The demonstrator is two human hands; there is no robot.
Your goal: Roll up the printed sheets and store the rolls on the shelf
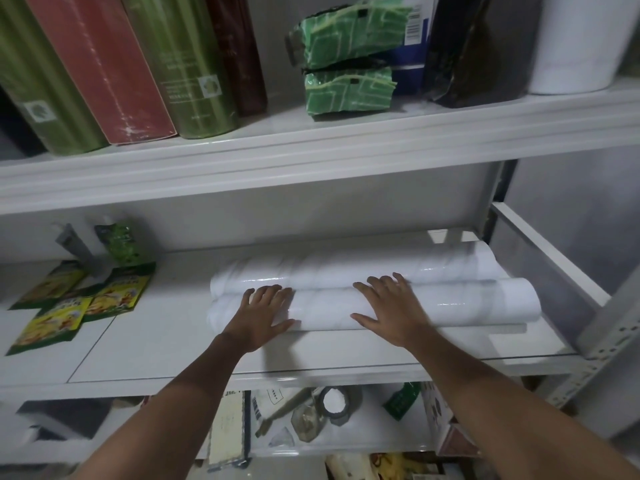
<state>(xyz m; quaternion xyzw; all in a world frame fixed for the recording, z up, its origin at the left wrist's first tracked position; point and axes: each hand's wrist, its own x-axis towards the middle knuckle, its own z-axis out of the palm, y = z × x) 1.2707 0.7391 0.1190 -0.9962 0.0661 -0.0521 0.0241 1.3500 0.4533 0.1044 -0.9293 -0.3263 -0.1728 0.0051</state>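
Several white glossy rolls lie side by side on the middle shelf (166,344), long axes running left to right. The front roll (485,306) is nearest the shelf edge, and a back roll (346,268) lies behind it, touching it. My left hand (265,313) rests flat on the left part of the front roll, fingers spread. Flat on the same roll sits my right hand (393,311), its fingertips reaching the seam with the back roll. Neither hand closes around anything.
Yellow and green snack packets (69,306) lie at the shelf's left. The upper shelf (311,161) carries tall green and red rolls (100,64), green bundles (349,64) and a white container (581,39). A tape ring (334,403) and boxes sit on the lower shelf.
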